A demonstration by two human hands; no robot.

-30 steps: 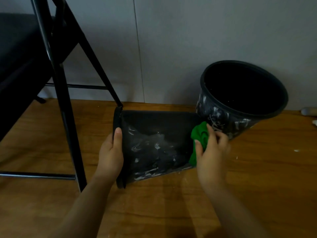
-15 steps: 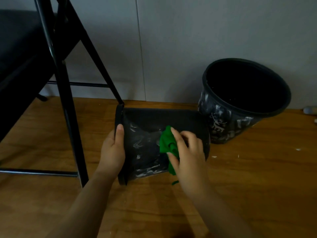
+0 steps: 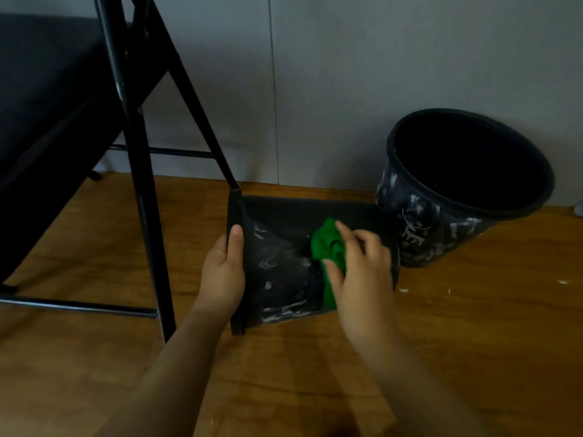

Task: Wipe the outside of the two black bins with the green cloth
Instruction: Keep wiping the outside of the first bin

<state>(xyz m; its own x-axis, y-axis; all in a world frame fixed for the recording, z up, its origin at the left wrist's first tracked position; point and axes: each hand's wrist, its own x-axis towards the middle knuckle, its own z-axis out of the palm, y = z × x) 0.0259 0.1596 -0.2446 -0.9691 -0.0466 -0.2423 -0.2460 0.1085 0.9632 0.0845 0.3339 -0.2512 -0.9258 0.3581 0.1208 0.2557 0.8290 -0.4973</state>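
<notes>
While its rim is gripped by the left hand (image 3: 222, 272), the toppled black bin (image 3: 284, 272) is rubbed with the green cloth (image 3: 328, 247), bunched under the right hand (image 3: 359, 272); the upright bin (image 3: 441, 228) interior is too dark to judge.

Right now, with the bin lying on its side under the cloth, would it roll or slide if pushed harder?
The lying bin looks round and tapered, so it would probably roll in a curve. The left hand grips its rim, likely to stop that. Its glossy wall suggests light plastic that may skid on the wooden floor.
</notes>
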